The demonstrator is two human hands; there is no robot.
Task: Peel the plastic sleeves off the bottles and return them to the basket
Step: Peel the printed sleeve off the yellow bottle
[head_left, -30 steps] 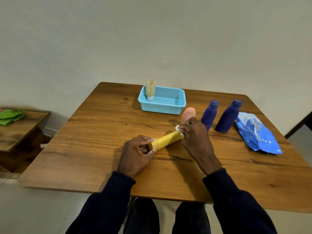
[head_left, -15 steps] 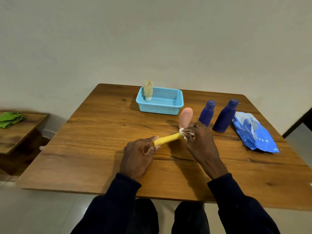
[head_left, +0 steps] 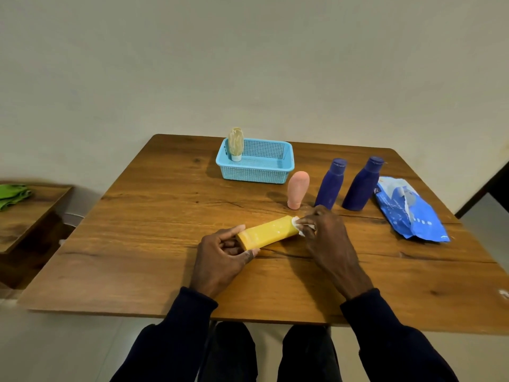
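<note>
A yellow bottle (head_left: 266,232) lies on its side just above the wooden table (head_left: 154,244), held between both hands. My left hand (head_left: 223,257) grips its flat base end. My right hand (head_left: 326,238) pinches the white cap end, where a bit of white plastic shows at the fingertips. A light blue basket (head_left: 275,172) stands at the back with one pale yellowish tube (head_left: 235,144) upright in its left corner. A pink tube (head_left: 297,190) stands on its cap behind my right hand. Two dark blue bottles (head_left: 332,183) (head_left: 362,184) stand to its right.
A crumpled blue plastic bag (head_left: 407,213) lies at the table's right side. A lower wooden side table (head_left: 30,213) with a green cloth (head_left: 12,194) sits off to the left. A plain wall is behind the table.
The yellow bottle has turned in my hands so its broad side faces up. Both hands keep hold of its ends in about the same place.
</note>
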